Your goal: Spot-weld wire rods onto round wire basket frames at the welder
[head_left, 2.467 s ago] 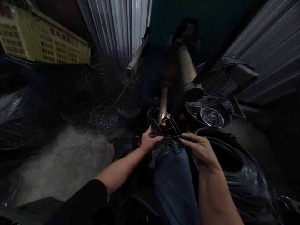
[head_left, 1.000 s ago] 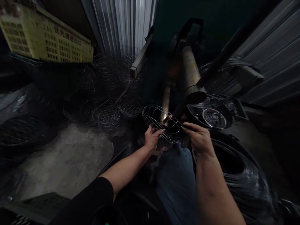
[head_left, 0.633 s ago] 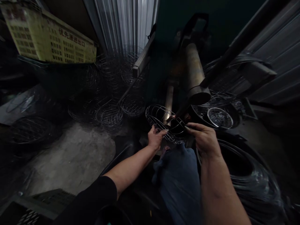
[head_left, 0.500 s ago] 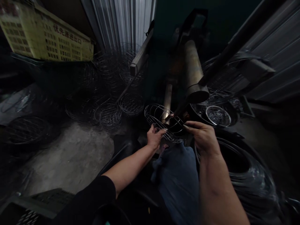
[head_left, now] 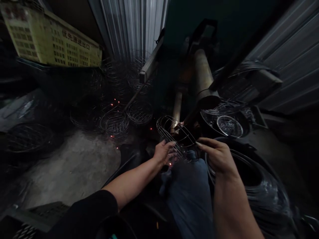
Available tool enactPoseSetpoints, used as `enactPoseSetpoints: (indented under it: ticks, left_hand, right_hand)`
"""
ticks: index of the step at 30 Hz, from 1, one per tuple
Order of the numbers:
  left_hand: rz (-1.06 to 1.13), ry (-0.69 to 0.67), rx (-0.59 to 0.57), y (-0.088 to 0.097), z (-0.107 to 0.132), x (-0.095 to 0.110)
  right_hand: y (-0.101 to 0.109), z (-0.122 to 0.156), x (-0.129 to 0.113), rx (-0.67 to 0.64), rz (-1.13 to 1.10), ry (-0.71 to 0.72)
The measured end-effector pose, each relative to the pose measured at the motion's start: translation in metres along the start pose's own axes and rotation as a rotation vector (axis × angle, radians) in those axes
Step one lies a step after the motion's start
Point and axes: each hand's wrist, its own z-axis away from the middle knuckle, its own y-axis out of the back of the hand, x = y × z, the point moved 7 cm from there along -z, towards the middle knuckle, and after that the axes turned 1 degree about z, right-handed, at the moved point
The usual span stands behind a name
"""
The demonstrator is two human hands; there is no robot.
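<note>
A round wire basket (head_left: 165, 130) tilts between my two hands, its rim around the tip of a metal electrode rod (head_left: 177, 109). My left hand (head_left: 163, 152) is closed on the basket's left lower side. With thumb and fingertips pinched together, my right hand (head_left: 215, 151) holds the right edge of the basket's wire rim. A thicker metal cylinder (head_left: 204, 71) with a dark bar beneath it extends from the machine above. The bar's end meets the wire near the rod's tip, where a small glow shows.
Several wire baskets (head_left: 114, 122) stand on the floor at the left, with sparks among them. A yellow crate (head_left: 74, 49) is at upper left. At the right lie a wire coil (head_left: 269, 189) and a tub holding a metal ring (head_left: 229, 126). A square beam (head_left: 151, 66) juts forward.
Orange sparks have appeared, scattered to the left and near my left hand. The basket has turned and dropped slightly, with both hands still on it. The view has shifted a little.
</note>
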Motion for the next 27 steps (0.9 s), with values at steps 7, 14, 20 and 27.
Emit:
enactPoseSetpoints:
  ticks: [7,14,20,27]
  left_hand:
    - [-0.037,0.013,0.031,-0.006,-0.007,0.007]
    - [-0.341,-0.02,0.04,0.022,0.01,0.02]
    - [-1.192,-0.898,-0.188,0.013,0.041,0.063]
    - [-1.342,-1.137,-0.328,-0.008,0.021,0.049]
  right_hand:
    - [-0.024,-0.022,-0.027,0.057,0.053,0.121]
    - [-0.004,-0.012,0.001,0.068,-0.079,0.033]
    - [0.024,0.019,0.053,0.047,-0.165,-0.15]
    - [0.016,0.022,0.047,0.109,-0.194,-0.075]
